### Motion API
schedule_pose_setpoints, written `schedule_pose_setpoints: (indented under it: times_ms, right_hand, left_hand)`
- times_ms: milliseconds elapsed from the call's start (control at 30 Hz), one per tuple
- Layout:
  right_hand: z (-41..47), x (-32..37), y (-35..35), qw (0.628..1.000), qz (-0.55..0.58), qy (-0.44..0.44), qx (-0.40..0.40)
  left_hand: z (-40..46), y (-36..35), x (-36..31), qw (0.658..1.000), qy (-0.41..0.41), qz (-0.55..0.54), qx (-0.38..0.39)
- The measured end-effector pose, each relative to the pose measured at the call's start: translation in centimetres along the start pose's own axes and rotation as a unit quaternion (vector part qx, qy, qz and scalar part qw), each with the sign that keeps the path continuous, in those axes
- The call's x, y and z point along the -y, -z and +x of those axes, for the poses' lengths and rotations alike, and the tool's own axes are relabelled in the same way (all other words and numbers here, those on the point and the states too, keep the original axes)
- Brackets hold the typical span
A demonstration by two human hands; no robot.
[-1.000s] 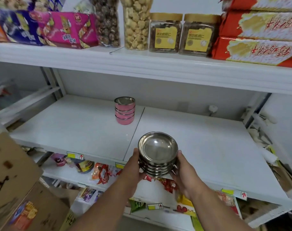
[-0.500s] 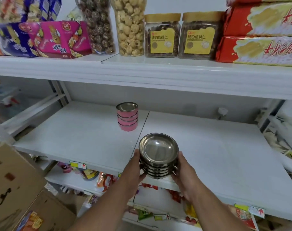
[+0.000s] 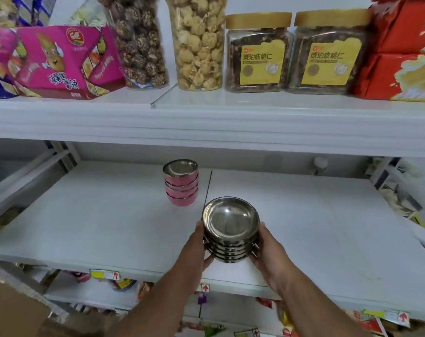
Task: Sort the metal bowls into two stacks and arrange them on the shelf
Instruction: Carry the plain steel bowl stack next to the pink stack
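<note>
A stack of several plain steel bowls (image 3: 231,223) is held between both palms over the front part of the white middle shelf (image 3: 109,222). My left hand (image 3: 197,246) presses the stack's left side and my right hand (image 3: 267,249) its right side. I cannot tell whether the stack's base touches the shelf. Farther back and to the left, a stack of several pink-sided metal bowls (image 3: 181,183) stands on the same shelf, just left of the seam between the two shelf boards.
The upper shelf (image 3: 206,122) hangs low over the work area and carries a pink snack box (image 3: 61,62), clear snack tubs (image 3: 197,42), lidded jars (image 3: 259,52) and red boxes (image 3: 401,49). Packaged goods fill the shelf below. Cardboard boxes (image 3: 10,310) sit at lower left.
Both hands have carried the steel stack forward, from in front of the shelf edge to over the shelf, closer to the pink stack. The view has moved in and tilted up.
</note>
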State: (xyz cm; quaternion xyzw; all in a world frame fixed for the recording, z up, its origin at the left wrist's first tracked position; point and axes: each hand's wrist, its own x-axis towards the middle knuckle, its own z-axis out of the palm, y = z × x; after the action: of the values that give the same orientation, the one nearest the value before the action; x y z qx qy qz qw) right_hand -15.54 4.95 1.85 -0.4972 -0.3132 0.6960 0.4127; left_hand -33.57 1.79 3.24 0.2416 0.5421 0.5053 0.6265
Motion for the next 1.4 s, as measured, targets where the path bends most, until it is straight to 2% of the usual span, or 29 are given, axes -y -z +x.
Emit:
schedule_pose_setpoints:
  times_ms: [300,567,800,933,1100,1233,1400]
  right_hand:
    - [2.8,-0.8,-3.6,0.999,0.012,0.021,-0.041]
    - [5.5,-1.3,-3.4,0.998,0.009,0.024,-0.049]
    - [6.6,-1.9,-2.9,0.998,0.018,0.023,-0.048]
    - [5.7,-2.1,-3.3,0.997,0.015,0.028,-0.068]
    - [4.1,-4.1,-3.8,0.987,-0.065,0.049,-0.138]
    - [3.8,-5.2,-4.1,0.985,-0.072,0.072,-0.14]
    - [4.2,-4.7,-4.5,0.988,-0.064,0.059,-0.128]
  left_hand:
    - [4.1,3.6,-1.6,0.998,0.017,0.004,0.06]
    - [6.7,4.1,-1.6,0.996,0.029,0.002,0.084]
    - [7.2,4.6,-1.4,0.993,0.011,0.051,0.106]
    - [7.4,5.4,-0.7,0.992,-0.001,0.089,0.093]
    - [6.7,6.3,1.0,0.989,-0.04,0.126,0.071]
    - [6.0,6.1,1.6,0.988,-0.063,0.129,0.06]
    - [6.6,6.0,1.3,0.989,-0.06,0.124,0.061]
